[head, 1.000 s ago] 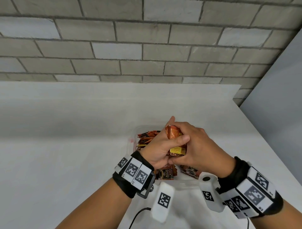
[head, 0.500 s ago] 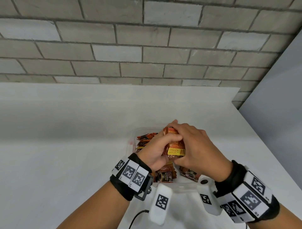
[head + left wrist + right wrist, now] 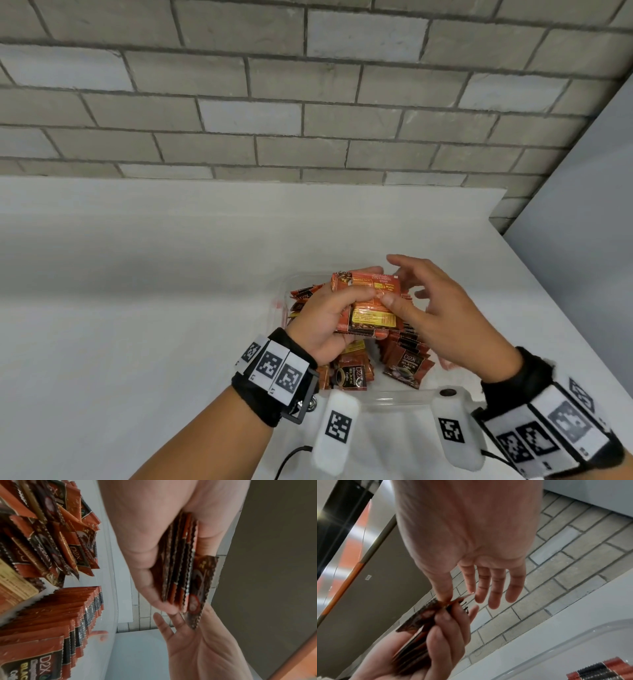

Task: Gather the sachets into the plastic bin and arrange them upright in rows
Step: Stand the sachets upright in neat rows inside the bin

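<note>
A stack of sachets is squared up over the bin before going in.

The left hand [image 3: 325, 318] clamps a stack of flat orange-and-brown foil coffee sachets [image 3: 368, 306] above the clear plastic bin [image 3: 397, 399] at the white bench's [image 3: 137, 308] near edge; the right hand [image 3: 442, 315] hovers beside it, fingers spread, thumb touching the stack. One neat upright row [image 3: 51, 622] stands in the bin beside looser sachets [image 3: 51, 534]. Next, seemingly, the stack goes in upright beside that row without toppling it.
</note>
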A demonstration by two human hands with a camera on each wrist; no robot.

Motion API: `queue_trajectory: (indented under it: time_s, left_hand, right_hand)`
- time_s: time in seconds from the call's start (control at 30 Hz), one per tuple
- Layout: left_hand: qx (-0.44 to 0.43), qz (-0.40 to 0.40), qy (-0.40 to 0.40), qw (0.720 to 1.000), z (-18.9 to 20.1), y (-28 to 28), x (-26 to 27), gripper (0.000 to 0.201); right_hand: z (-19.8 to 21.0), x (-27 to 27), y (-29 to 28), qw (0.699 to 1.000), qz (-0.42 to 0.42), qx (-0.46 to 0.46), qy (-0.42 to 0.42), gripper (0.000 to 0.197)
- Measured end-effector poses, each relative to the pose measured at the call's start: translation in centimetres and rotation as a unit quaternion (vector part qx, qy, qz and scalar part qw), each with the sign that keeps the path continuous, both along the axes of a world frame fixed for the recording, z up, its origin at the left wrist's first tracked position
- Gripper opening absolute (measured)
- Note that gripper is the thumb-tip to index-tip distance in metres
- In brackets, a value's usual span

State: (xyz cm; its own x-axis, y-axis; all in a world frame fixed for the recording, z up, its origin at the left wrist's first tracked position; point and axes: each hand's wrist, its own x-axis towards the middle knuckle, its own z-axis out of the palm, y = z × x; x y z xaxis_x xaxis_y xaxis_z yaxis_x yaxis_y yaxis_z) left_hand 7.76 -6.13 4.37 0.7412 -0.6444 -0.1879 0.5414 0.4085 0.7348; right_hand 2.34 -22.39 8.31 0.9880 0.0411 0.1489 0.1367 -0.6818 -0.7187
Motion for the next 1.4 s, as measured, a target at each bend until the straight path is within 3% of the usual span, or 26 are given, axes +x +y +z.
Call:
queue_trajectory:
  time_s: [0.17,0.27,0.37,0.5,0.57,0.67,0.73,0.87,1.1,1.2,1.3,1.4]
  left_hand:
    - [0.002,-0.032,0.005,0.999,0.0,-0.1,-0.3,0.027]
    - [-0.006,-0.019,0.009,1.0,0.1,-0.1,-0.3,0.041]
    - [-0.035,0.005,0.012,0.999,0.1,-0.2,0.0,0.049]
    - [-0.054,0.044,0.024,0.997,0.1,-0.1,0.3,0.031]
    - [-0.041,0.056,0.011,0.998,0.2,0.0,0.3,0.039]
    - [-0.02,0.046,-0.01,0.999,0.1,0.0,0.1,0.048]
    - [-0.007,0.042,-0.023,0.999,0.2,-0.2,-0.1,0.052]
    - [-0.005,0.041,-0.023,0.999,0.1,-0.4,-0.2,0.053]
    - [0.028,0.042,-0.044,0.998,0.3,-0.6,-0.4,0.023]
    - [0.033,0.086,-0.037,0.995,0.4,-0.5,-0.1,0.029]
    - [0.022,0.103,-0.028,0.994,0.4,-0.2,0.1,0.031]
    - [0.027,0.083,-0.034,0.996,0.2,0.0,0.1,0.03]
  right_hand:
    - [0.5,0.2,-0.8,0.997,-0.005,0.078,0.01,0.033]
    - [0.8,0.1,-0.7,0.989,-0.048,0.091,-0.103,0.02]
    - [0.6,-0.1,0.0,0.986,-0.013,0.006,-0.169,0.019]
    - [-0.7,-0.8,0.4,0.989,0.067,-0.079,-0.103,0.016]
    - [-0.3,-1.0,0.3,0.993,0.063,-0.056,-0.085,0.025]
    - [0.4,-0.7,0.1,0.996,-0.016,-0.025,-0.085,0.027]
    - [0.5,-0.3,-0.1,0.997,-0.063,-0.011,-0.032,0.028]
    - [0.1,0.1,-0.2,0.988,-0.064,0.113,0.081,0.021]
    - [0.6,0.4,0.1,0.991,-0.043,0.114,0.063,0.031]
    - [0.5,0.3,0.4,0.972,-0.088,0.177,0.129,0.037]
    - [0.3,0.0,0.4,0.936,-0.093,0.276,0.198,0.027]
    - [0.5,0.0,0.3,0.924,-0.085,0.324,0.186,0.014]
